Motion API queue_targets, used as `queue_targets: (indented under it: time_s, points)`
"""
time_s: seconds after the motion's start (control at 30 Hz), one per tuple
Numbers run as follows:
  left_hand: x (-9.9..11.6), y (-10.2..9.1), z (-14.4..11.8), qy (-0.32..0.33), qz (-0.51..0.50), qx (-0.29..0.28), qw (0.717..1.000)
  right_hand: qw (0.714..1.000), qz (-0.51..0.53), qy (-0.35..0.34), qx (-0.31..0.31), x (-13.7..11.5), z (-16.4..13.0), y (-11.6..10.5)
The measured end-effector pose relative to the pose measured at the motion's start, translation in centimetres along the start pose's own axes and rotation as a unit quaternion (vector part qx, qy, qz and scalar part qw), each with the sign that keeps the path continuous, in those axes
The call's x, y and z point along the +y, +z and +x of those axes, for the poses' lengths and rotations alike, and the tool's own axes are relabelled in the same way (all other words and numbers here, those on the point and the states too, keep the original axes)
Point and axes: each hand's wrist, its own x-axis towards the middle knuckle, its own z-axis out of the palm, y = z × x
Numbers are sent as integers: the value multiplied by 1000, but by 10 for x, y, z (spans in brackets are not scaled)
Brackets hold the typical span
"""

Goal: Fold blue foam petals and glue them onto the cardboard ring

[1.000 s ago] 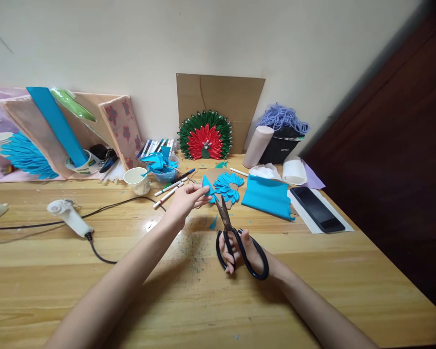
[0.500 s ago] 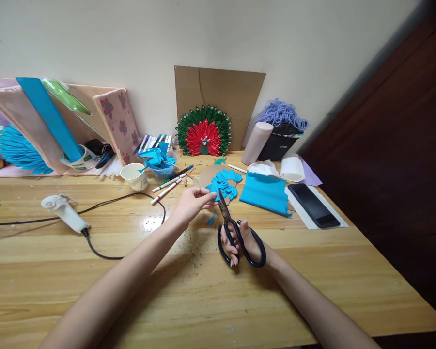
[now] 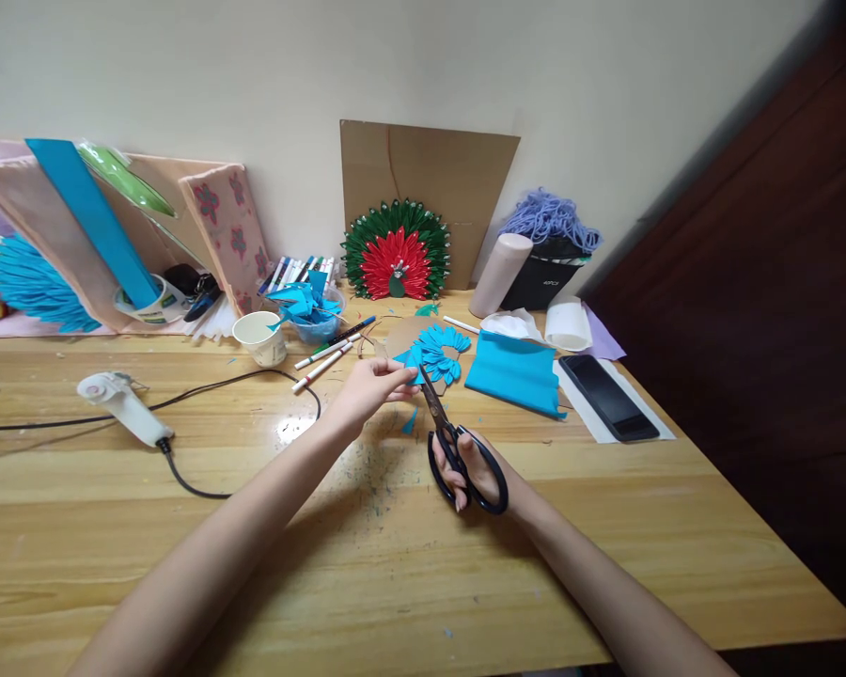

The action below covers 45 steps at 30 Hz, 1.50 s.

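Observation:
Between thumb and fingers, my left hand (image 3: 375, 390) pinches a small blue paper piece (image 3: 413, 359). My right hand (image 3: 474, 467) grips black-handled scissors (image 3: 434, 404), whose blade tips meet the edge of that piece. The blades are nearly closed. Just behind lies a ring of blue paper petals (image 3: 443, 353) on a round of cardboard (image 3: 405, 331), partly hidden by my left hand. A small blue scrap (image 3: 410, 420) rests on the table below the fingers.
A folded blue sheet (image 3: 513, 372) and a phone (image 3: 609, 399) lie to the right. A paper cup (image 3: 260, 338), markers (image 3: 322, 367) and a tub of blue scraps (image 3: 316, 324) stand left. The glue gun (image 3: 125, 406) trails a cord. A red-green peacock craft (image 3: 396, 252) leans behind.
The scissor handles have drawn together and the blades have closed further on the blue paper piece. My left hand stays nearly in place. The view has shifted slightly.

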Motion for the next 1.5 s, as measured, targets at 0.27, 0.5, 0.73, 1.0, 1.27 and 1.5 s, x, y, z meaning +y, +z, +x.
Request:
queue_targets:
  time_s: [0.27,0.5,0.73,1.0,1.27,1.5]
  points:
    - [-1,2,0,-3,18,-4,1000,1000,2,-3,-4,-2,0,5]
    - [-4,3,1,-11,12,-15,1000,1000,1,0,6,-3,0,8]
    - [-4,3,1,1,-5,-27,1000,997,-22,-9,77,-3,2,13]
    - [-4,4,1,-10,-4,-21,1000,998,-41,-10,55,-9,0,14]
    - [-5,12,-7,-16,-4,-61,998,998,18,-7,62,-1,2,14]
    - [-8,11,-5,-16,-29,-74,997,994,-28,-41,96,1,2,15]
